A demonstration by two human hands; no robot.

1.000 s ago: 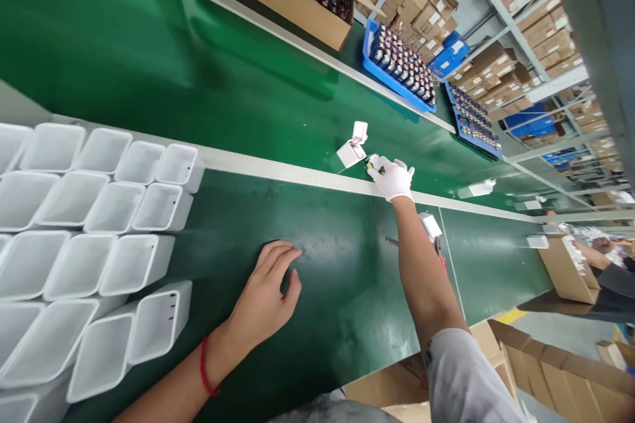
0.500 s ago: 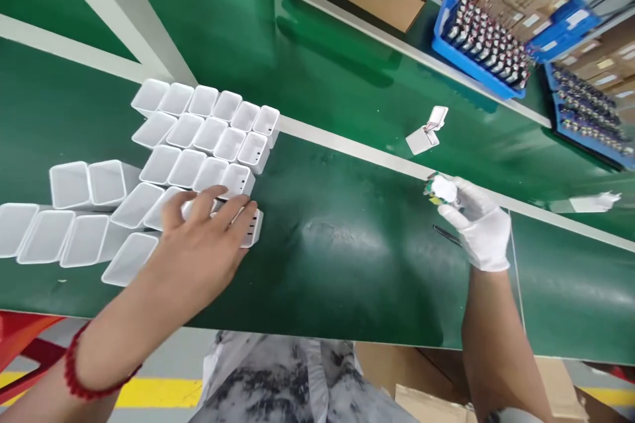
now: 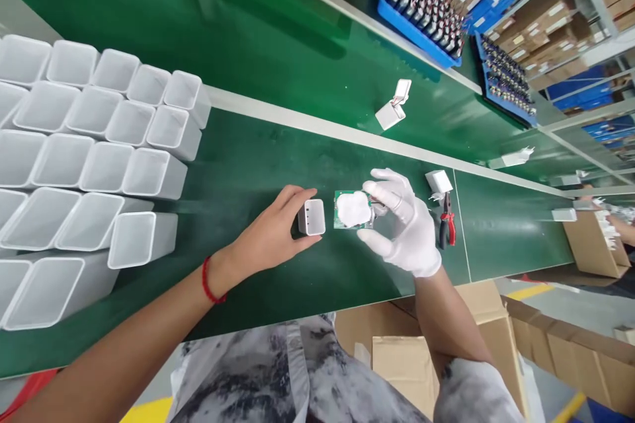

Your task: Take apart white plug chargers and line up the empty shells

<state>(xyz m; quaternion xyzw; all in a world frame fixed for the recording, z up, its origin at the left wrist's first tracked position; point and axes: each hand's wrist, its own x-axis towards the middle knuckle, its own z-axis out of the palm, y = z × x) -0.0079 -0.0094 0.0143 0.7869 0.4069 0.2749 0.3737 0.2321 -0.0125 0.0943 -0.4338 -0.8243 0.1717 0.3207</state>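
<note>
My bare left hand (image 3: 278, 225) grips a small white plastic case (image 3: 314, 218) between thumb and fingers. Its open mouth faces up towards me, and small dark slots show on one inner wall. Just to the right, my white-gloved right hand (image 3: 399, 221) holds a green circuit board (image 3: 338, 223) at its right end. A white pad (image 3: 354, 208) covers most of the board's face. A small gap separates board and case. On the left, several more open white cases (image 3: 143, 241) stand in rows.
Red-handled pliers (image 3: 449, 228) and a white box with wires (image 3: 439, 182) lie right of my glove. Behind the pale strip sits an opened white case (image 3: 390, 115). Blue trays (image 3: 419, 33) of parts stand at the back. Another person's arm (image 3: 620, 228) shows far right.
My left hand has taken a white case from the rows and brought it right. My right hand has moved left with the board, so the two are close together. The view has shifted right.
</note>
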